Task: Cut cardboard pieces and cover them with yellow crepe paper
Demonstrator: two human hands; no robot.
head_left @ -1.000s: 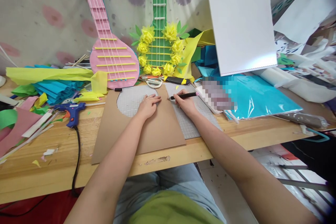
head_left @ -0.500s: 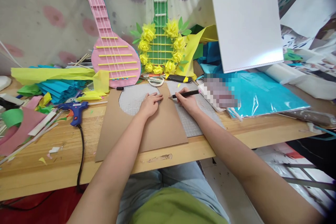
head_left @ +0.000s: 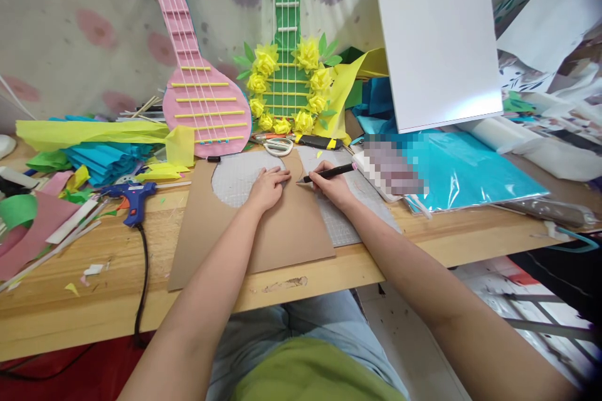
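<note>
My right hand (head_left: 332, 186) grips a black marker pen (head_left: 335, 171), its tip on the brown cardboard (head_left: 286, 232), where a thin curved line shows. Lying flat with fingers stretched out, my left hand (head_left: 268, 189) presses on the same cardboard, left of the pen tip. A rounded cut-out in the cardboard bares a grey gridded cutting mat (head_left: 230, 182); more of the mat shows to the right, under my right forearm. The small black pen cap (head_left: 214, 159) sits at the cardboard's upper left edge.
Behind stand a pink paper guitar (head_left: 207, 100) and a green one (head_left: 288, 84) ringed with yellow flowers. Scissors (head_left: 278, 147) and a utility knife (head_left: 320, 141) lie before them. At left is a blue glue gun (head_left: 134, 197) with its cord; at right, blue sheets (head_left: 470, 169) and a white board (head_left: 442, 50).
My right hand has moved the marker tip slightly down and left along the curved line. My left hand stays in place on the cardboard.
</note>
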